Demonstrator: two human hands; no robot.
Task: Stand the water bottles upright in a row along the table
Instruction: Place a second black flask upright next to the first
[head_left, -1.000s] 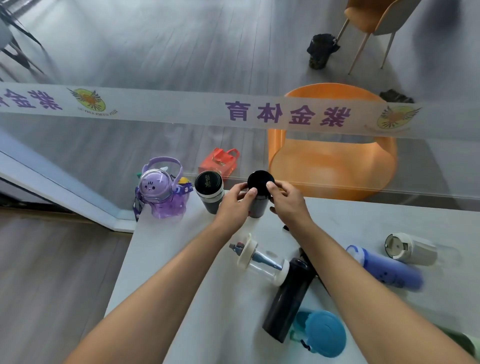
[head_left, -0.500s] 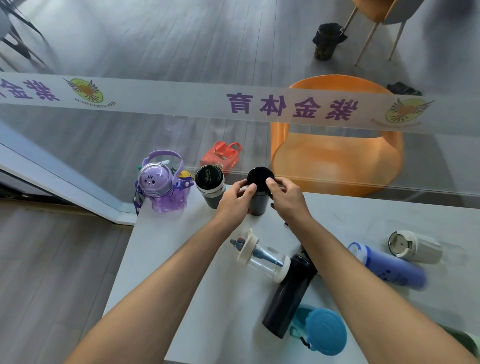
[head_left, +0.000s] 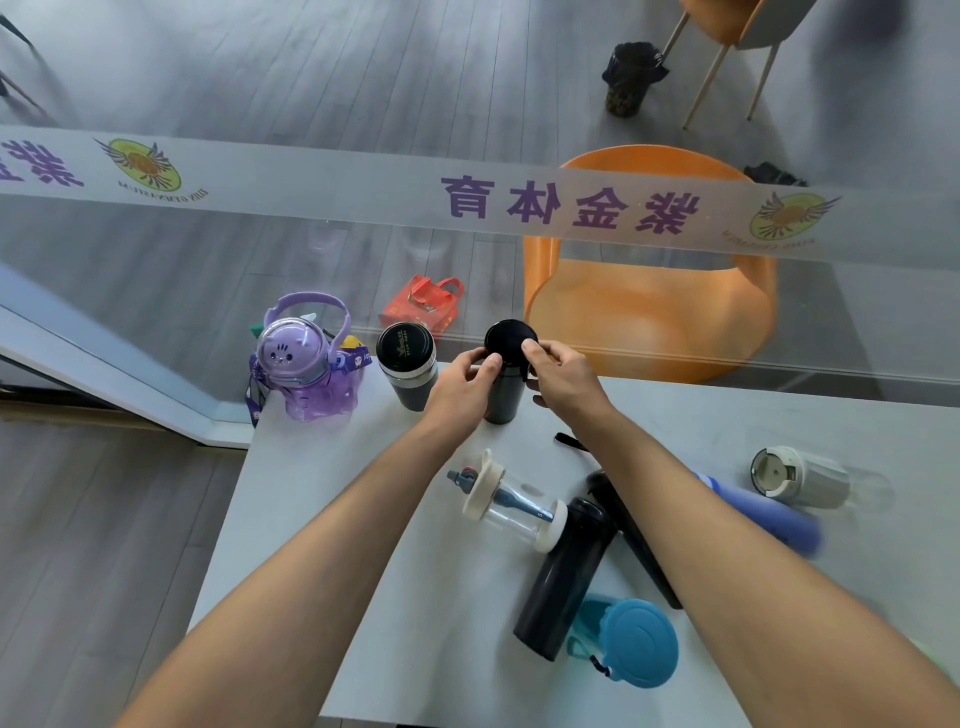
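Nine water bottles sit on one white table (head_left: 363, 519). Three stand upright: a purple cat bottle (head_left: 306, 364), a black tumbler (head_left: 408, 366) and a dark flask (head_left: 506, 374). Six lie on their sides: one clear, two black, one blue, one white, one teal-lidded. Two hands are visible.

three bottles stand upright in a row along the worktop's (head_left: 322, 519) far edge: a purple cat bottle (head_left: 306, 364), a steel tumbler (head_left: 408, 366) and a black flask (head_left: 506, 374) (held near its lid). lying on their sides nearer: a clear bottle (head_left: 511, 506), two black bottles (head_left: 563, 582), a teal-lidded bottle (head_left: 631, 642), a blue bottle (head_left: 779, 519) and a white bottle (head_left: 800, 475).
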